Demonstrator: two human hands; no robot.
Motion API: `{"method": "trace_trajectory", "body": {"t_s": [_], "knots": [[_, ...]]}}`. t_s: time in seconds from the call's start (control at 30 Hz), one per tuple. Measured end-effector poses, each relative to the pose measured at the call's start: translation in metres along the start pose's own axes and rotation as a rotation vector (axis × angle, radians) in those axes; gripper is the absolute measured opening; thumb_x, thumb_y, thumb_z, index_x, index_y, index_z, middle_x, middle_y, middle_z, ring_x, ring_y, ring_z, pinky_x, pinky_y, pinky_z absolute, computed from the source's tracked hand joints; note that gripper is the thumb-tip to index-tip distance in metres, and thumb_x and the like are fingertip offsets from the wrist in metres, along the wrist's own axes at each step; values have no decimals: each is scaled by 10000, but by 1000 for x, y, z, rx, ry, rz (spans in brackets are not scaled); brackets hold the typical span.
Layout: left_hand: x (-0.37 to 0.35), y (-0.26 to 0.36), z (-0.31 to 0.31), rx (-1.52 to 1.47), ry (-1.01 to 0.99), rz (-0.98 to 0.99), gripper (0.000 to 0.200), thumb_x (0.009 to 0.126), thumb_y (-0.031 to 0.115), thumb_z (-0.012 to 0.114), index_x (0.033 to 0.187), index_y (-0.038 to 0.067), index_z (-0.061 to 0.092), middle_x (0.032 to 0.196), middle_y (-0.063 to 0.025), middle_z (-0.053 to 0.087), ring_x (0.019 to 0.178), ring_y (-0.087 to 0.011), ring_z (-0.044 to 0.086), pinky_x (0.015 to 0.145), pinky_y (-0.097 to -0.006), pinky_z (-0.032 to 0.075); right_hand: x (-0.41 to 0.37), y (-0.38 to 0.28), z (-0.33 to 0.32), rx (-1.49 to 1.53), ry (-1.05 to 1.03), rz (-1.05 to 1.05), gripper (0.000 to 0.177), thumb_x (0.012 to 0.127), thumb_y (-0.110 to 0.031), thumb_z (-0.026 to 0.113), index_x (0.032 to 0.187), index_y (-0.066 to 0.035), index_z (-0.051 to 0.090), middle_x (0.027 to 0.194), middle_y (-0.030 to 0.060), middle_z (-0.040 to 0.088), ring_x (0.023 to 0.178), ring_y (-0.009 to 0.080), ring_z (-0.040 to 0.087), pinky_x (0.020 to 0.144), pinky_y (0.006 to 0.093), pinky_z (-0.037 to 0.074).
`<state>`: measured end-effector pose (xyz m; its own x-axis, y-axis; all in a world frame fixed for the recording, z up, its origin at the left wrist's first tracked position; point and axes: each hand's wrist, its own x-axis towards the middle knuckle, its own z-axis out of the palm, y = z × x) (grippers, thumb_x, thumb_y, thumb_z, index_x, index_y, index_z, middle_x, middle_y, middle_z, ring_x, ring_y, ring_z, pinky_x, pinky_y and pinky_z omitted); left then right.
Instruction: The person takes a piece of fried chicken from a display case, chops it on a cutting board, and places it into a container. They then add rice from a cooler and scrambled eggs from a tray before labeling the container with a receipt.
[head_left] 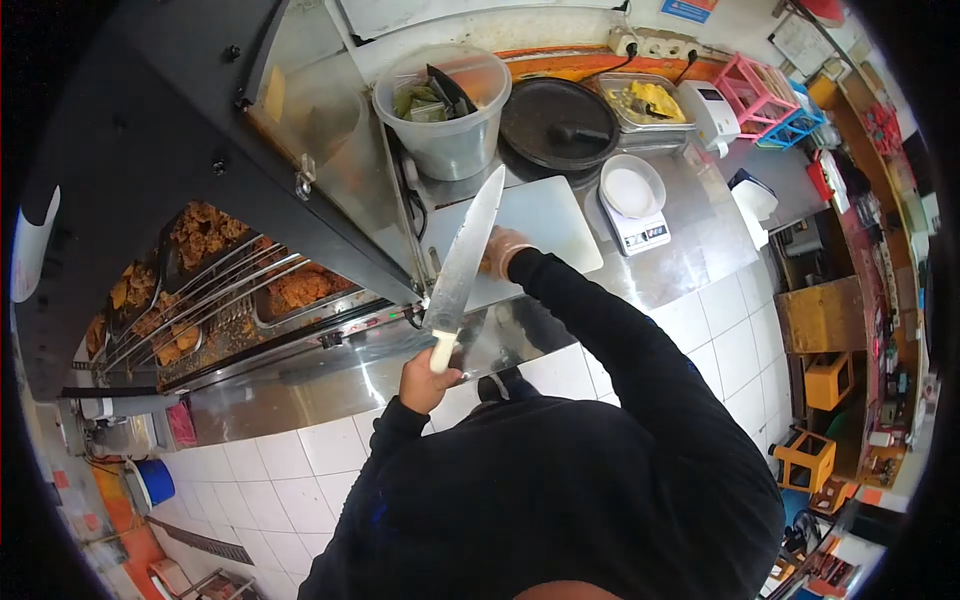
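My left hand is closed round the white handle of a large knife, whose broad blade points up and away over the counter. Beyond the blade, my right hand, which looks gloved, is at the near part of a white cutting board. Its fingers are bent over something small and brownish, mostly hidden by the hand and the blade, so I cannot make out what it is or whether it is gripped.
A clear bucket, a black stone mortar, a metal tray and a scale with a white bowl stand behind and right of the board. At left, a display cabinet holds fried food.
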<state>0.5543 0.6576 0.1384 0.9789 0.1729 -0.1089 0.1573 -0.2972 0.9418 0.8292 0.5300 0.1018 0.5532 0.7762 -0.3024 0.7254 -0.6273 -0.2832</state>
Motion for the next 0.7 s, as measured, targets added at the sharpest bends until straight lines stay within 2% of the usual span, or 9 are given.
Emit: {"method": "trace_trajectory", "body": {"t_s": [0.07,0.1,0.23,0.33,0.4,0.5,0.53,0.6,0.7], "knots": [[3,5,-3,-33,-39,-78,430,703,283,713,1015,17,585,805,-107,635,710,-186,606,666,-307,473,35,25,46,214,30,31,373,752,-213,598,1106,-131,511,948,151,600,903,331,581,739,417,477],[5,5,-2,-48,-23,-42,423,693,260,717,1015,19,587,807,-106,634,711,-184,604,670,-305,472,4,2,-4,48,-67,49,332,778,-189,587,1095,-127,510,920,151,604,856,329,599,714,412,476],[9,21,1,1,29,6,407,671,187,725,1016,21,590,823,-94,631,726,-167,595,680,-294,467,-3,21,12,366,273,41,228,740,-156,579,958,-113,526,832,131,600,792,305,601,692,391,474],[14,14,12,-29,21,-117,398,669,121,682,1032,-1,576,868,-79,619,771,-131,564,689,-291,460,23,78,42,438,428,-297,307,691,-180,643,954,-102,505,830,54,598,657,201,598,615,324,503],[22,25,23,102,54,-92,379,666,97,606,1029,-9,572,838,-59,600,723,-126,548,656,-272,452,-37,71,-10,1085,209,231,456,710,-176,673,1084,-145,415,874,38,596,638,133,577,480,278,522],[38,19,54,-112,106,-107,364,678,122,576,1024,7,569,621,19,481,478,-63,437,408,-219,348,-94,110,-44,1521,250,55,501,718,-115,627,1166,-120,402,1025,98,560,695,162,598,480,267,514],[45,14,67,-359,114,-131,354,713,187,610,1011,3,562,601,30,466,458,-54,423,391,-211,336,-116,130,-54,1606,253,23,526,725,-114,637,1183,-123,379,1036,105,560,703,164,597,481,267,511],[70,31,99,-208,183,-76,643,699,502,692,1039,-16,519,557,40,432,441,-47,420,380,-191,313,-159,182,-72,1768,231,-69,580,737,-113,656,1218,-128,333,1056,120,561,720,168,596,481,267,504],[97,62,147,-317,186,-55,715,698,550,668,1056,-40,484,539,22,449,422,-55,418,369,-187,317,-219,287,-99,1673,271,-90,632,745,-121,691,1246,-141,307,1046,103,579,759,155,597,495,269,519]]}}
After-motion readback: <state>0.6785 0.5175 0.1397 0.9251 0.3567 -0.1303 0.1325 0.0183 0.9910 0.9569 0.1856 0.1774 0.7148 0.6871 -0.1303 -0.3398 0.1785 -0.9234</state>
